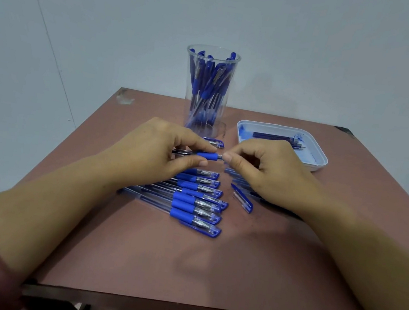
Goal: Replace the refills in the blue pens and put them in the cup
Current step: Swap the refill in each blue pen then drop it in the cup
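A: Between the two sets of fingertips: one clear-barrelled pen with blue rubber grip, held level above the reddish-brown table. Left hand curls thumb and fingers round barrel and grip. Right hand pinches the metal tip end, thumb against forefinger.

B: Step?

A: Judged: the tip is being twisted, either off for the old refill or back on over a new one. Cannot tell which.

B: Next move calls for?

A: A steady left grip and small turns at the right fingertips. The tall clear plastic cup stands just beyond the left knuckles, already well stocked. Thin dark-blue refills lie in the shallow white tray beyond the right knuckles. A row of like pens lies below the left fingers, and loose clear-and-blue caps lie under the right palm.

B: Writing?

A: None legible. No brand or label can be made out.
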`<act>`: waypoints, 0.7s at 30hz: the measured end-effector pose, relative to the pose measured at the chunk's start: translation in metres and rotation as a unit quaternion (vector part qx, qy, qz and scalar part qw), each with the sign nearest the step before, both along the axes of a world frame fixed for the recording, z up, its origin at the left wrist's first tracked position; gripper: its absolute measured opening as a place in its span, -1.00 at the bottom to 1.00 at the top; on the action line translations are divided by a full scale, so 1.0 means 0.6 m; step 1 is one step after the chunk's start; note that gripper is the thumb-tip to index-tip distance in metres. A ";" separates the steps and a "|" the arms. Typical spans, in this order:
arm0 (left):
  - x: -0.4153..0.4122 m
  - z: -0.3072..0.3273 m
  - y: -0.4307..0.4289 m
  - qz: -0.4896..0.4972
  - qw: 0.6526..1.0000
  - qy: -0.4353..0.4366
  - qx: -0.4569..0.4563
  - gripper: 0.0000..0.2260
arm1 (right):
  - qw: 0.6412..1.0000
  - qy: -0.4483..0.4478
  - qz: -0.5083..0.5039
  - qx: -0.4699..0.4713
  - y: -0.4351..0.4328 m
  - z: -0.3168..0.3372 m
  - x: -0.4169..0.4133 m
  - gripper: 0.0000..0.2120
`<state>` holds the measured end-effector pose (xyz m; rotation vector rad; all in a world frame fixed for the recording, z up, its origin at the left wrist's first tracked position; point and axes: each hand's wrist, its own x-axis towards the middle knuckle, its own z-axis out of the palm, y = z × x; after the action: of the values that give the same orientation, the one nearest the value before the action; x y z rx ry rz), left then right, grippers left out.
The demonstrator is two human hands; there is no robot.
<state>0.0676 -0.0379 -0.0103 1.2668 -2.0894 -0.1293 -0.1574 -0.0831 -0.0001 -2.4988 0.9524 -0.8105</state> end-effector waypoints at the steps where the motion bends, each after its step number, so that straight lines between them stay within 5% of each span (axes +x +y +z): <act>1: 0.001 0.000 -0.001 0.001 1.000 0.000 0.002 -0.75 | 1.000 -0.005 0.001 0.013 0.000 0.000 0.000 -0.89; 10: 0.012 0.000 -0.005 0.033 0.999 0.006 0.011 -0.75 | 0.999 -0.042 -0.004 0.023 -0.006 0.008 -0.012 -0.79; 21: 0.019 0.003 -0.007 0.048 0.998 -0.009 0.028 -0.77 | 0.980 0.184 0.075 -0.016 0.000 0.011 -0.009 -0.83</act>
<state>0.0790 -0.0418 -0.0084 1.4038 -2.0478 -0.1341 -0.1627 -0.0832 0.0066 -2.7662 0.8496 -0.3229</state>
